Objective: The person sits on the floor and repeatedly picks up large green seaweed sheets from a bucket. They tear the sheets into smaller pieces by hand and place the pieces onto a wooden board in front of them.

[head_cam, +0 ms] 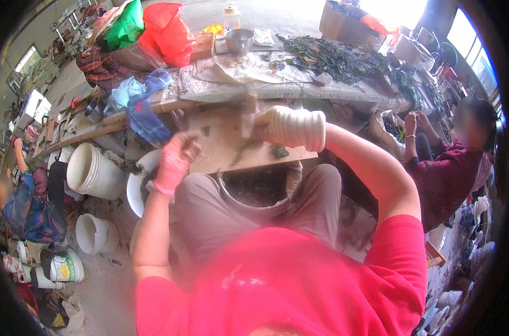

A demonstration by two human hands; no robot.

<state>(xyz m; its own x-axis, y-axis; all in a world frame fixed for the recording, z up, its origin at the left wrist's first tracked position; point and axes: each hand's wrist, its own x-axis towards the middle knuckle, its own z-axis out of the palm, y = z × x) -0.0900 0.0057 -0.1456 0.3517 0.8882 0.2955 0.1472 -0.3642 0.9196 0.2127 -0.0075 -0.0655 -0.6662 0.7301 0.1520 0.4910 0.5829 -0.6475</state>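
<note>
A light wooden board (pixel 212 147) lies before me, by my knees. My right hand (pixel 286 126), in a ribbed white knit glove, is over its right half. Its fingers are closed around a tool (pixel 249 105), too blurred to name more exactly. Beneath that hand a dark green strip (pixel 244 150), seemingly seaweed, lies on the wood, with a small dark clump (pixel 279 151) to its right. Off the board's left edge is my left hand (pixel 176 159) in a thin pinkish glove, fingers loosely bent and apart, holding nothing visible. An open sack (pixel 290 185) with dark contents sits between my knees.
A long workbench (pixel 288 92) runs across, bearing dark green seaweed (pixel 334 54), a metal bowl (pixel 239 40) and a red plastic bag (pixel 166 33). White buckets (pixel 90 172) stand at left. One person (pixel 447 176) sits close at right, another (pixel 36 214) farther left.
</note>
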